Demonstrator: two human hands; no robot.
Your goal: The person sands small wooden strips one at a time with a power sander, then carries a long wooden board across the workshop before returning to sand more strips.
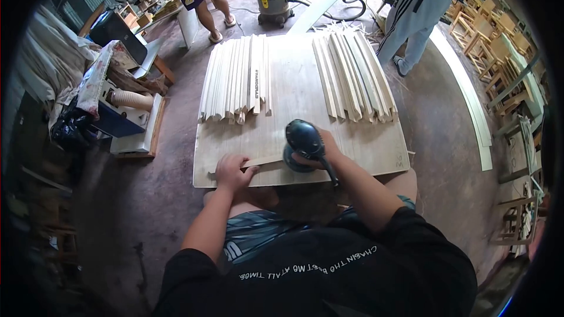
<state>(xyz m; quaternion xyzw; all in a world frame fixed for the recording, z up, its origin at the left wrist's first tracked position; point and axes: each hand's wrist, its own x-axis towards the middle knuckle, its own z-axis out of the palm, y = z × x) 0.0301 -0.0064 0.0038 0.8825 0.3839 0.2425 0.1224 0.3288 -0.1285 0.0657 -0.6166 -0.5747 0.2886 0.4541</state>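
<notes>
A dark electric sander (304, 141) rests on a thin wooden strip (267, 160) near the front edge of the wooden tabletop (282, 126). My right hand (324, 151) is wrapped round the sander's body, its fingers partly hidden by the tool. On the strip's left part, my left hand (234, 171) presses down with fingers and thumb gripping it. Beyond my hands lie two bundles of wooden strips, a left pile (232, 79) and a right pile (355, 76). One strip in the left pile has dark printed letters.
A shop vacuum (274, 4) with a black hose stands on the floor behind the table. Two people stand beyond, one on each side. A blue machine (120, 114) with a ribbed duct is at left; wooden chair frames (493, 29) are stacked at right, near long white boards (464, 91).
</notes>
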